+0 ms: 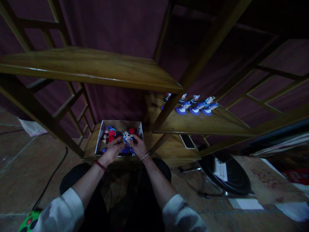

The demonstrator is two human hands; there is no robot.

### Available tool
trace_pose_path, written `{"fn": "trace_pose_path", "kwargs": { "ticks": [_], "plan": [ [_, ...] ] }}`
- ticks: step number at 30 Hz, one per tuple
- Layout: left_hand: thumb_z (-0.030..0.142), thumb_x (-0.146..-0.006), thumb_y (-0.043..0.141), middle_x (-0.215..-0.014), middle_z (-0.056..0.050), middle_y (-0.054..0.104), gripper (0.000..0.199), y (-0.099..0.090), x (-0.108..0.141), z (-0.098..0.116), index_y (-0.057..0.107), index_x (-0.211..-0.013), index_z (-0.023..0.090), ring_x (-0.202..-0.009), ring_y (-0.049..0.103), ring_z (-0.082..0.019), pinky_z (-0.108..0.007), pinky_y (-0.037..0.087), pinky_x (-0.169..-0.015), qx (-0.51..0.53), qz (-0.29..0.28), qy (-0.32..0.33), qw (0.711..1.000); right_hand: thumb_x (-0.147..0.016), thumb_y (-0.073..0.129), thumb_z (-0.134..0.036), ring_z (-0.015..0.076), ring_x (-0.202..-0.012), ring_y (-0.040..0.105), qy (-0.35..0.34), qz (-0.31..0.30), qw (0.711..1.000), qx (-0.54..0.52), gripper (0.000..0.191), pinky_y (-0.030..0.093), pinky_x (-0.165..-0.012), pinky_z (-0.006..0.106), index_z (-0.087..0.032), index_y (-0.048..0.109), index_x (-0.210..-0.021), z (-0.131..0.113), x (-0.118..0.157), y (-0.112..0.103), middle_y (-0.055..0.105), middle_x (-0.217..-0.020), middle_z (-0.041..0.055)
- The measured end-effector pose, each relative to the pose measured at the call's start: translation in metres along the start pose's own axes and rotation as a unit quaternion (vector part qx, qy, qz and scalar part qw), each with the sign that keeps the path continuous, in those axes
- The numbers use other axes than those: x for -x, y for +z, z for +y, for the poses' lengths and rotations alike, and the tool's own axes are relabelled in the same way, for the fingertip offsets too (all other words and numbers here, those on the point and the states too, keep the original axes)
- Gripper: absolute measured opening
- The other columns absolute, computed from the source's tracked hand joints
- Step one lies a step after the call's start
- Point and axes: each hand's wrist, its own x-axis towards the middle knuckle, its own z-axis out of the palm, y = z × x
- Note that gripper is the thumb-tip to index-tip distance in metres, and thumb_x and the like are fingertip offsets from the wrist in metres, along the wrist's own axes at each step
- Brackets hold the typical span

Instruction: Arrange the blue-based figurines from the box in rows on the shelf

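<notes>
Fingers (136, 138) of your right hand (141, 149) pinch a figurine (127, 136), your left hand's (113, 150) grip unclear; figures (198, 108) line the shelf (178, 126), pieces (112, 132) crowd the box (120, 122).

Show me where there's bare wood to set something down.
Bare: the upper left shelf; the front strip of the right shelf, before the standing figurines; the lower board between open box and phone. Crowded: inside the box, among small figures, left hand and right hand.
</notes>
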Motion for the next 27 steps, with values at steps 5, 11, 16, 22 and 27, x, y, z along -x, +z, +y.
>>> {"fn": "trace_pose_path", "kwargs": {
  "ticks": [5, 11, 16, 22, 27],
  "plan": [
    [0.004, -0.057, 0.067, -0.085, -0.003, 0.065, 0.027, -0.004, 0.007, -0.006, 0.062, -0.082, 0.013, -0.078, 0.060, -0.013, -0.027, 0.047, -0.078, 0.004, 0.010, 0.005, 1.000, -0.071, 0.059, -0.034, 0.0154, -0.083, 0.059, 0.038, -0.014, 0.999, -0.011, 0.026, 0.047, -0.077, 0.028, -0.022, 0.062, -0.094, -0.008, 0.008, 0.000, 0.065, -0.089, 0.0000],
    [0.015, -0.056, 0.072, -0.087, -0.005, 0.066, 0.029, -0.005, 0.020, -0.013, 0.062, -0.083, 0.012, -0.085, 0.059, -0.017, -0.033, 0.044, -0.084, -0.030, -0.028, 0.029, 0.999, -0.070, 0.060, -0.035, 0.0165, -0.085, 0.059, 0.016, -0.031, 0.999, -0.006, 0.025, 0.047, -0.078, 0.029, -0.021, 0.064, -0.091, -0.007, 0.018, -0.003, 0.065, -0.090, 0.0018],
    [0.021, -0.054, 0.074, -0.092, -0.006, 0.065, 0.032, 0.001, 0.035, -0.015, 0.062, -0.082, 0.013, -0.088, 0.058, -0.018, -0.033, 0.044, -0.083, -0.069, -0.024, 0.027, 0.997, -0.070, 0.060, -0.035, 0.0168, -0.085, 0.059, 0.014, -0.014, 1.000, -0.007, 0.024, 0.047, -0.078, 0.029, -0.021, 0.064, -0.090, -0.010, 0.030, -0.008, 0.065, -0.090, 0.0023],
    [0.027, -0.055, 0.073, -0.087, -0.006, 0.065, 0.039, 0.019, 0.056, -0.009, 0.060, -0.090, 0.014, -0.082, 0.058, -0.017, -0.029, 0.045, -0.075, -0.156, -0.013, 0.039, 0.987, -0.071, 0.059, -0.036, 0.0170, -0.083, 0.059, 0.014, -0.003, 1.000, -0.004, 0.027, 0.047, -0.076, 0.030, -0.021, 0.063, -0.092, -0.030, 0.045, -0.025, 0.065, -0.092, 0.0027],
    [0.031, -0.058, 0.070, -0.076, -0.005, 0.065, 0.036, 0.042, 0.073, -0.003, 0.061, -0.089, 0.014, -0.072, 0.058, -0.017, -0.028, 0.044, -0.068, -0.233, -0.044, 0.064, 0.969, -0.070, 0.060, -0.035, 0.0171, -0.083, 0.060, 0.001, -0.024, 0.999, -0.028, 0.029, 0.047, -0.078, 0.030, -0.020, 0.062, -0.095, -0.052, 0.057, -0.048, 0.066, -0.090, 0.0022]
  ]
}}
